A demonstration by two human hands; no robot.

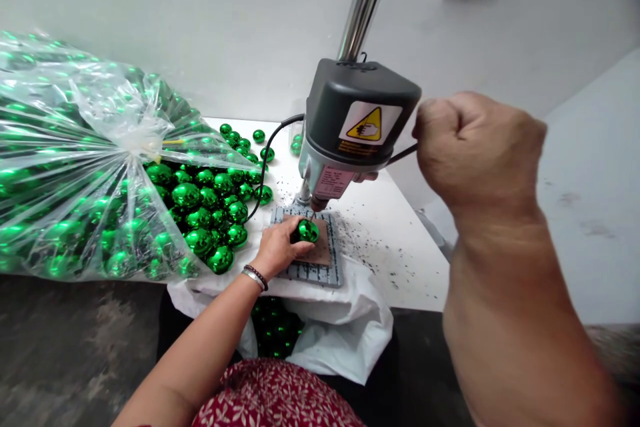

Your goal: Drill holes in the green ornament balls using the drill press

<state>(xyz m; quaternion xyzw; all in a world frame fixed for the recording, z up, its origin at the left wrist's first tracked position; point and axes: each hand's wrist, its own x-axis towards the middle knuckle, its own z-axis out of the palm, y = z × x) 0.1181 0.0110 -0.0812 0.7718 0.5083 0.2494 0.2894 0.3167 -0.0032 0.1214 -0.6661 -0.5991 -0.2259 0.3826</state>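
Note:
My left hand (pixel 280 248) grips a shiny green ball (pixel 309 231) between thumb and fingers. The ball sits on a brown pad (pixel 323 252) over the grey metal base (pixel 336 275) of a bench drill press (pixel 360 113). Just above the ball is the drill's chuck (pixel 320 203); I cannot tell whether the bit touches it. Raised at the right, my right hand (pixel 473 147) is closed in a fist around the end of the drill press lever (pixel 403 154), whose tip is hidden in the fingers.
A large clear plastic bag (pixel 143 140) full of green balls lies at the left, with several loose balls (pixel 259 136) behind it. Dark shavings (pixel 380 250) litter the white table (pixel 415 267). Below its front edge, a white sack (pixel 345 340) holds more green balls (pixel 275 327).

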